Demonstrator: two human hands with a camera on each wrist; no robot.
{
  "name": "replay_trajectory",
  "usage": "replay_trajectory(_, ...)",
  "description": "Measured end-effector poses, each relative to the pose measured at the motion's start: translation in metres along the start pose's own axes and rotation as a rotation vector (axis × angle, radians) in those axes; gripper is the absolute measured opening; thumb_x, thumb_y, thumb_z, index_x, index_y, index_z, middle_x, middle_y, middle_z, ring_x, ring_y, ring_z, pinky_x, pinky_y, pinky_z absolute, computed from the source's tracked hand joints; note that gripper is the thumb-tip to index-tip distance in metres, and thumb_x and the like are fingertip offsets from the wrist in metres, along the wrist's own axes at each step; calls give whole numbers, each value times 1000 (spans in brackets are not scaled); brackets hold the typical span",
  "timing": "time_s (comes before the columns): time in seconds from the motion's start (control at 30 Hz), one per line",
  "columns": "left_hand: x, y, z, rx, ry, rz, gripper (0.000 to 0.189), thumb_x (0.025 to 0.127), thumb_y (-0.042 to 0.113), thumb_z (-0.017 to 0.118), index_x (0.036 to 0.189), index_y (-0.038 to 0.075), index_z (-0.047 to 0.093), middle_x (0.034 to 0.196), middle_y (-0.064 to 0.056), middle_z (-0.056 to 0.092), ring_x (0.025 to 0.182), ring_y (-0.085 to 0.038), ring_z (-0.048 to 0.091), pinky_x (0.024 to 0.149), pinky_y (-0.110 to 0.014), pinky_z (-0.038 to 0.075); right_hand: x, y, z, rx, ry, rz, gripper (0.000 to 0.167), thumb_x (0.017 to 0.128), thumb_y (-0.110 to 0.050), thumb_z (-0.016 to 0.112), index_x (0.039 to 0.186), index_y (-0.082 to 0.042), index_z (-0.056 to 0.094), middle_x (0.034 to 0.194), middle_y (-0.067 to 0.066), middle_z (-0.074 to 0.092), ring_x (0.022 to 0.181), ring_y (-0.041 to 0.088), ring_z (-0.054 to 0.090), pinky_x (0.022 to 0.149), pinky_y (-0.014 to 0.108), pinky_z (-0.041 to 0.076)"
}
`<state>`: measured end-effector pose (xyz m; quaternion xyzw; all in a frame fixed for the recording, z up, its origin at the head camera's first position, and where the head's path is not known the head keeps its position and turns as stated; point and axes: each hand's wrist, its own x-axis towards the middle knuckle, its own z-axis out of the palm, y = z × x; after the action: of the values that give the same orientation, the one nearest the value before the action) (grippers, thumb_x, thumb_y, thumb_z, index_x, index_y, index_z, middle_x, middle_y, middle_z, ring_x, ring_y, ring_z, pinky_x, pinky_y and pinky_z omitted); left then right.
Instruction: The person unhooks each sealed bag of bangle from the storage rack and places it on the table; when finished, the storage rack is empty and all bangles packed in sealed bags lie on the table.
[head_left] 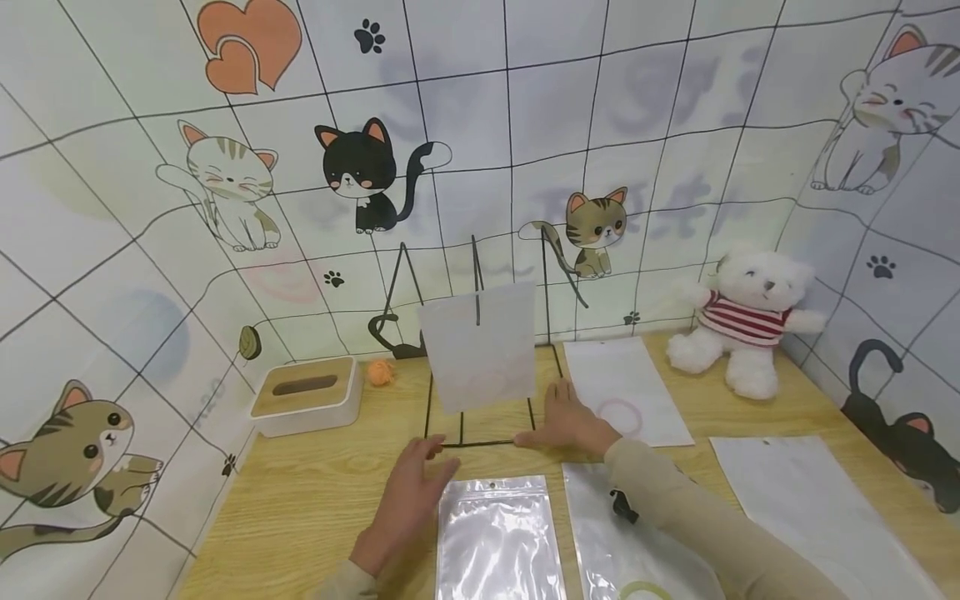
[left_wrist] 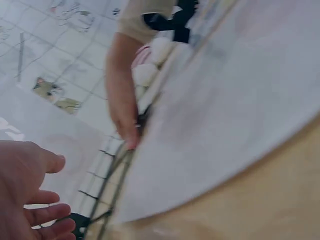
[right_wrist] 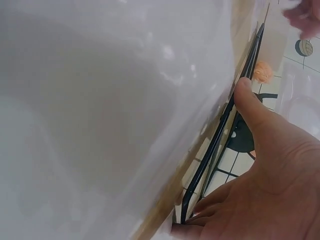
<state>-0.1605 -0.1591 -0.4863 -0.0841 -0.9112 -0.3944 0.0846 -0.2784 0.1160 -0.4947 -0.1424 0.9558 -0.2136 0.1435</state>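
Observation:
A black wire display rack stands on the wooden table against the wall, with upright hooks at its back. From its middle hook hangs a whitish plastic bag with a faint pink mark. My right hand holds the rack's front right corner; in the right wrist view the thumb lies on the wire and the other fingers reach the bar's near end. Close to the front left corner is my left hand, its fingers apart and nothing held; its fingers also show spread in the left wrist view.
A shiny zip bag lies in front of the rack. More flat bags lie to the right, one printed bag under my right forearm. A tissue box and orange ball stand left; a white teddy bear sits back right.

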Motion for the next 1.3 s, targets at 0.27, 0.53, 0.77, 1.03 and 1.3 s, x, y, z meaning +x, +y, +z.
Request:
replay_trajectory(0.27,51,14,-32,-226,160,23,46,99,34,64,137,9,56,125,-10,62,119,-29,59,94,-44,53,1,-1,-4,21,-25,28,137,75,-72,72,152,17,3,160,37,-10,151,50,-3,118,60,31)
replay_trajectory(0.53,90,29,-33,-426,145,30,44,98,36,64,137,16,57,135,-7,61,128,-24,55,107,-48,47,0,-1,-5,15,-26,43,134,76,-70,73,153,17,5,160,38,-8,150,51,8,111,60,41)
replay_trajectory(0.77,111,42,-33,-583,153,34,38,100,36,61,131,13,63,126,-12,68,113,-26,65,98,-41,54,2,0,-4,-4,-36,62,139,73,-76,70,153,15,3,160,36,-10,149,52,12,112,61,39)
replay_trajectory(1.03,116,44,-33,-607,138,-41,42,99,41,61,132,15,65,123,-11,70,104,-20,66,89,-30,54,-1,-5,-5,-7,-50,72,138,74,-75,70,153,16,3,159,38,-11,148,52,15,110,60,41)
replay_trajectory(1.3,125,54,-40,-636,119,-2,42,100,45,58,127,14,67,118,-10,69,99,-17,64,86,-29,53,-4,-9,-8,-36,-63,64,134,77,-74,69,152,18,7,159,39,-9,146,54,21,108,58,44)
